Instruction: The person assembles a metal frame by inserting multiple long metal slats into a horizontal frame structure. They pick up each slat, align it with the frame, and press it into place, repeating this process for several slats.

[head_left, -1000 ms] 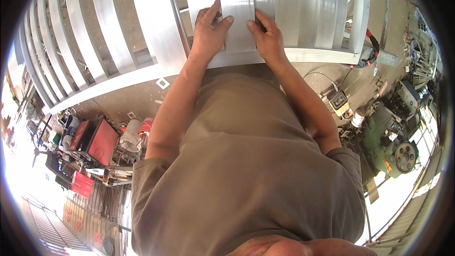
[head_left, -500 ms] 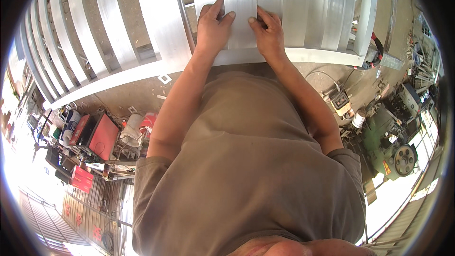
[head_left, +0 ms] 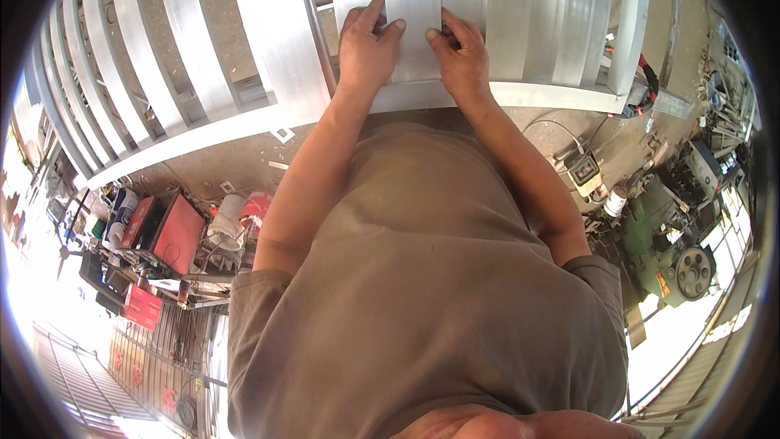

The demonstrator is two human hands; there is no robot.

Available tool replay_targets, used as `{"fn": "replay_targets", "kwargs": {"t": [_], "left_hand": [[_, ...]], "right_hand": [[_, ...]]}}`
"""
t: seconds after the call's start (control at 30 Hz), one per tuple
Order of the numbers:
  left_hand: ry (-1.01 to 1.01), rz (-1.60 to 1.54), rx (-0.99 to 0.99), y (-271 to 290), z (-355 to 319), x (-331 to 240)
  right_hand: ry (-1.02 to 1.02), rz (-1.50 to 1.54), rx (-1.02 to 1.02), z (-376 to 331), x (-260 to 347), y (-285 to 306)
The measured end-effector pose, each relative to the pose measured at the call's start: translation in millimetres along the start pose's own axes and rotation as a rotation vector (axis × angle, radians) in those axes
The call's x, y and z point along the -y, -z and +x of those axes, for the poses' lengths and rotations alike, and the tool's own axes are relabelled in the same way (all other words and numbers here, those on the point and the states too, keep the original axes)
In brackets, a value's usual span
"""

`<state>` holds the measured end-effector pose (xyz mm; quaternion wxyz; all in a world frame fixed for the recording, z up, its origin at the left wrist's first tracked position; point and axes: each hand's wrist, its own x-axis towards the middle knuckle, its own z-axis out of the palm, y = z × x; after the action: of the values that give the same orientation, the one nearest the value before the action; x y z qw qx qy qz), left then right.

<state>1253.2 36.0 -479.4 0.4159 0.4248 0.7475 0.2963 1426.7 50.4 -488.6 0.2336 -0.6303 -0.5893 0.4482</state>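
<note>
Both hands lie side by side on metal slats.

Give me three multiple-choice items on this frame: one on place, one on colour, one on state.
1. Where do both hands rest?
A. On a flat metal slat of the silver frame
B. On the green machine
C. On the red case

2. What colour is the flat case on the floor at the person's left?
A. Blue
B. Red
C. Yellow

3. How are the hands placed?
A. Hanging free in the air
B. Clenched round a hammer
C. Pressed flat on the metal, side by side

Answers:
1 A: the left hand and right hand lie on a slat of the silver frame, far from the green machine.
2 B: the case is plainly red.
3 C: palms down, fingers spread on the slat; the right hand may pinch something small, too small to tell.
</note>
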Motion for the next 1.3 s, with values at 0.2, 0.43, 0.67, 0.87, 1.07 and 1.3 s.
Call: {"fn": "replay_targets", "kwargs": {"t": [0.2,0.43,0.67,0.87,1.07,1.3], "left_hand": [[0.028,-0.014,0.036,1.0,-0.4,-2.1],[0.025,-0.034,0.043,-2.1,0.4,-3.5],[0.029,-0.018,0.048,-1.5,2.3,-4.5],[0.021,-0.014,0.045,-2.2,3.1,-5.3],[-0.017,-0.003,-0.004,-4.4,0.7,-5.9],[-0.008,-0.008,-0.001,-4.0,-1.0,-5.1]], "right_hand": [[0.005,-0.006,-0.047,0.2,-17.5,-4.7],[0.06,-0.002,-0.031,3.9,-23.7,1.1],[0.013,0.027,0.008,6.0,-17.8,4.0],[0.0,0.027,0.006,5.3,-13.1,5.1],[0.022,0.022,-0.014,3.2,-16.4,3.9],[-0.007,0.014,-0.009,2.5,-17.4,2.9]]}}
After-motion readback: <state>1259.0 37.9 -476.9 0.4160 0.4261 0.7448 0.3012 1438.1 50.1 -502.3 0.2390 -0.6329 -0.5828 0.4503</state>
